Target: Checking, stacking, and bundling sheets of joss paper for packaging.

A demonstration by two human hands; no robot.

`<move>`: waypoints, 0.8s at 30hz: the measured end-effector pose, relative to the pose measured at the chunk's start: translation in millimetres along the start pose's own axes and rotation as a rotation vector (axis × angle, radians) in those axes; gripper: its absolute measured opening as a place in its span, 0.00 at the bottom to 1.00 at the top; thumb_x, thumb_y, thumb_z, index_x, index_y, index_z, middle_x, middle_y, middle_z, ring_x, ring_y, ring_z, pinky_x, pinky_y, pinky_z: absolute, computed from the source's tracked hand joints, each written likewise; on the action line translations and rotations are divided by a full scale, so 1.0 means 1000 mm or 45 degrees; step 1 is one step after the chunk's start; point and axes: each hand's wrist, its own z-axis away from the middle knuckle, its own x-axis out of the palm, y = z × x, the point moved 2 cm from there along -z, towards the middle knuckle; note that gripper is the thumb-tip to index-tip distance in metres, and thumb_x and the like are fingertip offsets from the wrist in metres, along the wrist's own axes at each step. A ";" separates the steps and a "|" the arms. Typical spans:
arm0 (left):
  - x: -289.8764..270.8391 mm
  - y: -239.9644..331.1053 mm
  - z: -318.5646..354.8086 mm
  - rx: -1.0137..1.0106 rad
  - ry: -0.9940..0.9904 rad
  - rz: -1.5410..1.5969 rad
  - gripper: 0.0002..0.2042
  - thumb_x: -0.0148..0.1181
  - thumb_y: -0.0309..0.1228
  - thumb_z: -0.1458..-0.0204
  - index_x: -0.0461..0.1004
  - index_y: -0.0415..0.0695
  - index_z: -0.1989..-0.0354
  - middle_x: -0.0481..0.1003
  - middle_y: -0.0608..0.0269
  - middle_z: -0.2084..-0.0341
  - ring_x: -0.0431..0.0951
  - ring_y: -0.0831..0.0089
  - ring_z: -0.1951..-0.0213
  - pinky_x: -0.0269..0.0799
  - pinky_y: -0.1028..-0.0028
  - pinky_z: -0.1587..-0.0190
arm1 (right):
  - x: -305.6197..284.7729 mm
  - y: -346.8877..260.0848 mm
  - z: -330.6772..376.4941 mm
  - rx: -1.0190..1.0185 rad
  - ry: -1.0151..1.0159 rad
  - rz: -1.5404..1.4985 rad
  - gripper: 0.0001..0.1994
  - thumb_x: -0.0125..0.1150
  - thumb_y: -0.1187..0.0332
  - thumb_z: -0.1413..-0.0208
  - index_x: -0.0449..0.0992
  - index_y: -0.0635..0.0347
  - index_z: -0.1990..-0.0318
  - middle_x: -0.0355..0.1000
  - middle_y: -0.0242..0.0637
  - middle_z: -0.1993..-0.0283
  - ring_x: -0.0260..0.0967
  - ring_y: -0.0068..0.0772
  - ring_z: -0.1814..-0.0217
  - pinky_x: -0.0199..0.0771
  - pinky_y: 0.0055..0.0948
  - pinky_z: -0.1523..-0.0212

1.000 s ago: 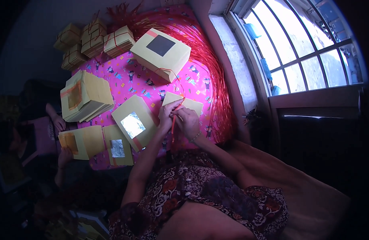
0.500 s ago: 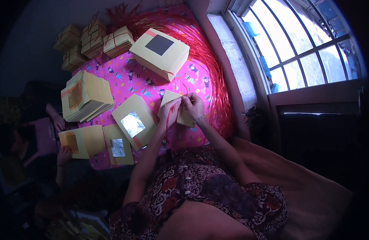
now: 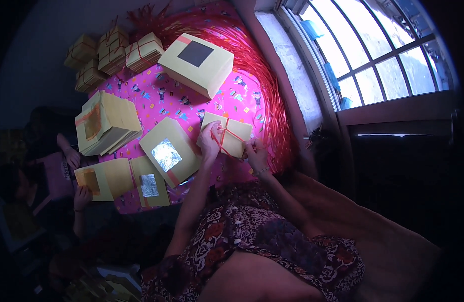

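A bundle of yellow paper (image 3: 238, 130) lies on the pink table cover in front of me, with red ribbon (image 3: 234, 134) crossed over its top. At its left end, my left hand (image 3: 210, 142) is closed on the bundle, fingers against the ribbon; a loose ribbon length runs down beside them. My right hand (image 3: 257, 155) is closed at the bundle's near right corner, its fingertips on the edge. Whether it also pinches ribbon is too small to tell. Just left of the bundle is a flat yellow sheet (image 3: 184, 138) with a silver square.
Red ribbon strands (image 3: 264, 70) line the far and right table edge. A large yellow stack (image 3: 212, 70) and tied bundles (image 3: 111, 55) stand at the back. Another stack (image 3: 116, 121) is at left, where another person's hand (image 3: 82, 196) holds a sheet (image 3: 113, 176). A barred window (image 3: 378, 65) is right.
My hands were together over the bundle at the ribbon. The right hand has moved down and right to the bundle's corner, and the crossed ribbon now shows. The view has shifted slightly.
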 end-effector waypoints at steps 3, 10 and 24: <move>0.000 -0.008 -0.001 -0.008 0.034 0.058 0.12 0.47 0.30 0.39 0.76 0.39 0.55 0.78 0.57 0.71 0.79 0.74 0.70 0.75 0.76 0.68 | -0.011 0.006 0.004 0.306 0.017 -0.055 0.11 0.58 0.60 0.42 0.69 0.55 0.71 0.66 0.28 0.79 0.66 0.21 0.82 0.64 0.21 0.82; -0.003 -0.029 -0.011 -0.085 0.021 0.428 0.14 0.46 0.31 0.38 0.73 0.36 0.51 0.77 0.58 0.69 0.79 0.74 0.71 0.77 0.77 0.68 | -0.026 0.028 -0.005 0.712 -0.001 -0.478 0.09 0.59 0.62 0.44 0.70 0.54 0.71 0.66 0.26 0.77 0.66 0.22 0.82 0.60 0.22 0.84; -0.062 -0.050 -0.034 0.145 0.453 -0.294 0.15 0.45 0.36 0.37 0.76 0.40 0.56 0.75 0.66 0.76 0.69 0.82 0.77 0.66 0.79 0.71 | -0.022 0.067 -0.030 0.840 0.119 -0.763 0.12 0.49 0.61 0.38 0.65 0.53 0.74 0.62 0.27 0.80 0.59 0.22 0.83 0.58 0.24 0.84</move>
